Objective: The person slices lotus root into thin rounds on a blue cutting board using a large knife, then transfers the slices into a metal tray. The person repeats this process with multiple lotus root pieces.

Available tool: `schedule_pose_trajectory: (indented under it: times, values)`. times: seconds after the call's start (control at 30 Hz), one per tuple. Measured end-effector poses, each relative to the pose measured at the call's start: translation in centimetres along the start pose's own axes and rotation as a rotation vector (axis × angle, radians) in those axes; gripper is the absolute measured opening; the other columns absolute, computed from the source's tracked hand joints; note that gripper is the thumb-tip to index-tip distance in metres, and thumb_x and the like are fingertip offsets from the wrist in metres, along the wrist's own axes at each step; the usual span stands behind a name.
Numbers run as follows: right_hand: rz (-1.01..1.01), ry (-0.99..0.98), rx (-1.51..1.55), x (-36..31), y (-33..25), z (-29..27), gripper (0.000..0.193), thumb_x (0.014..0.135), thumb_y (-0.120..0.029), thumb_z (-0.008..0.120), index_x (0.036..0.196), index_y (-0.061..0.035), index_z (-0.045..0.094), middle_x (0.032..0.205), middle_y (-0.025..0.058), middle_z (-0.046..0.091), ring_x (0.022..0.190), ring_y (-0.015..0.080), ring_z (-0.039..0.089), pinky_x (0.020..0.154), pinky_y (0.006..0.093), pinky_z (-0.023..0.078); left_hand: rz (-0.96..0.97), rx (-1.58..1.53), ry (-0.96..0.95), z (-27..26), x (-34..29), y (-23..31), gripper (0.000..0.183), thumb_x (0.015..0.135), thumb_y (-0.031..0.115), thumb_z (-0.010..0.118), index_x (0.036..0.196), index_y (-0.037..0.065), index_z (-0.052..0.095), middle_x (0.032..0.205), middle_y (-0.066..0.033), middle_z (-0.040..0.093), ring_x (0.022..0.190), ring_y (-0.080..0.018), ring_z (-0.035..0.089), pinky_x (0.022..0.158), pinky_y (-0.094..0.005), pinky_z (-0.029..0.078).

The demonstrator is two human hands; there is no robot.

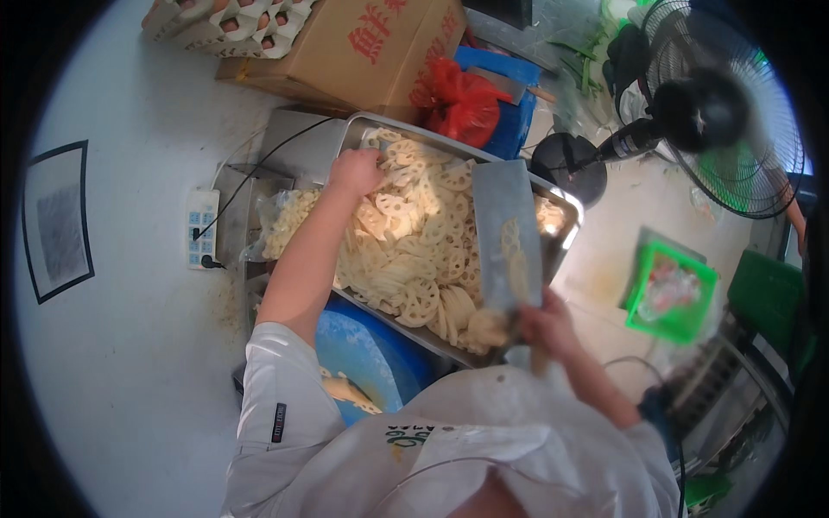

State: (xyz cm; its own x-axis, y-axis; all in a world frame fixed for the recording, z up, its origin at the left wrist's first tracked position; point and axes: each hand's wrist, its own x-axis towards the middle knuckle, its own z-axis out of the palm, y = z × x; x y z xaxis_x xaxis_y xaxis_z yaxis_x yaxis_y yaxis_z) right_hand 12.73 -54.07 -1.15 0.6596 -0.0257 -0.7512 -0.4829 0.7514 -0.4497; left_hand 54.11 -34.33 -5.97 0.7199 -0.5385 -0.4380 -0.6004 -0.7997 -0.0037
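Observation:
A metal tray (580, 211) holds a heap of lotus root slices (414, 224), pale and full of holes. My right hand (548, 326), slightly blurred, grips a cleaver (501, 194) by its handle at the tray's near right side. Its broad blade points away from me over the slices, and a few slices cling to its face. At the far left corner of the tray my left hand (357, 171) reaches among the slices close to the rim. Its fingers look curled, and what they hold is hidden.
A cardboard box (345, 60) with egg trays (246, 26) and a red plastic bag (462, 99) stand beyond the tray. Nearer lies a blue round surface (358, 350) with pale pieces. A power strip (203, 229), a fan (699, 108) and a green basket (672, 292) are around.

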Motion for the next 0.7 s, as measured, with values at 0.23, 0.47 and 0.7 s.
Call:
schedule_pose_trajectory:
  times: [0.23, 0.47, 0.7]
  values:
    - [-0.023, 0.004, 0.014, 0.5, 0.1, -1.0, 0.020, 0.094, -0.006, 0.062, 0.113, -0.0028, 0.055, 0.077, 0.0032, 0.060, 0.056, 0.0113, 0.055, 0.053, 0.0267, 0.047, -0.043, -0.574, 0.150, 0.4, 0.0, -2.6, 0.035, 0.084, 0.016, 0.074, 0.117, 0.007, 0.071, 0.098, -0.0077, 0.074, 0.086, -0.0209, 0.069, 0.080, -0.0335, 0.055]
    - [-0.007, -0.014, -0.020, 1.0, -0.6, -0.7, 0.021, 0.095, -0.006, 0.062, 0.114, -0.0029, 0.055, 0.081, 0.0024, 0.060, 0.057, 0.0110, 0.056, 0.053, 0.0265, 0.047, -0.116, -0.808, 0.204, -1.1, -1.1, -2.2, 0.034, 0.084, 0.012, 0.077, 0.115, 0.003, 0.069, 0.089, -0.0031, 0.070, 0.080, -0.0103, 0.063, 0.077, -0.0267, 0.053]
    - [-0.008, -0.016, -0.019, 0.9, -0.4, -0.2, 0.020, 0.095, -0.006, 0.062, 0.114, -0.0027, 0.055, 0.081, 0.0021, 0.060, 0.058, 0.0108, 0.056, 0.053, 0.0263, 0.047, -0.137, -0.754, 0.216, -1.1, -1.8, -2.1, 0.029, 0.083, 0.012, 0.080, 0.109, 0.001, 0.072, 0.088, -0.0038, 0.072, 0.079, -0.0114, 0.065, 0.076, -0.0274, 0.054]
